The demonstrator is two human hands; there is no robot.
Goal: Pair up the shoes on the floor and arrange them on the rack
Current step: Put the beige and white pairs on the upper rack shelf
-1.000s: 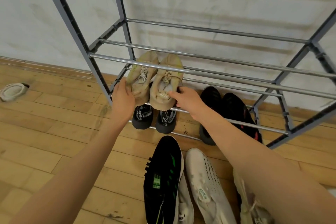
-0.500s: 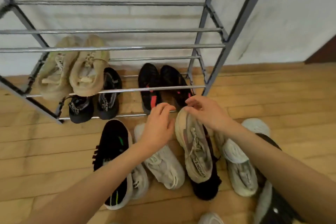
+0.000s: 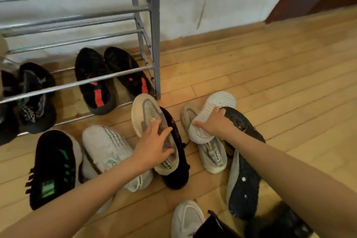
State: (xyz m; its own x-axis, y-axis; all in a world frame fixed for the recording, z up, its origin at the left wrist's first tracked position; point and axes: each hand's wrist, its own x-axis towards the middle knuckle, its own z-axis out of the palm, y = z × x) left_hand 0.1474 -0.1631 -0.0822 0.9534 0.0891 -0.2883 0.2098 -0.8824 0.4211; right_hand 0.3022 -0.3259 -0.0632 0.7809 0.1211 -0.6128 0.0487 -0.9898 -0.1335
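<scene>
Grey knit shoe (image 3: 149, 114) on floor (image 3: 270, 83) by rack (image 3: 154, 44) foot. Left hand (image 3: 152, 147) has come down flat on it, fingers spread; right hand (image 3: 214, 124) now grips upturned white shoe (image 3: 218, 102) lying over its mate (image 3: 213, 153). Likely uncovering the next pair for racking.

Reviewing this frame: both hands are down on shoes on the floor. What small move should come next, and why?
Probably the right hand should lift the sole-up white shoe it grips and set it aside. That shoe lies across the covered cream shoe, which looks like the mate of the left cream shoe under the left hand. Clearing it would free that pair.
</scene>
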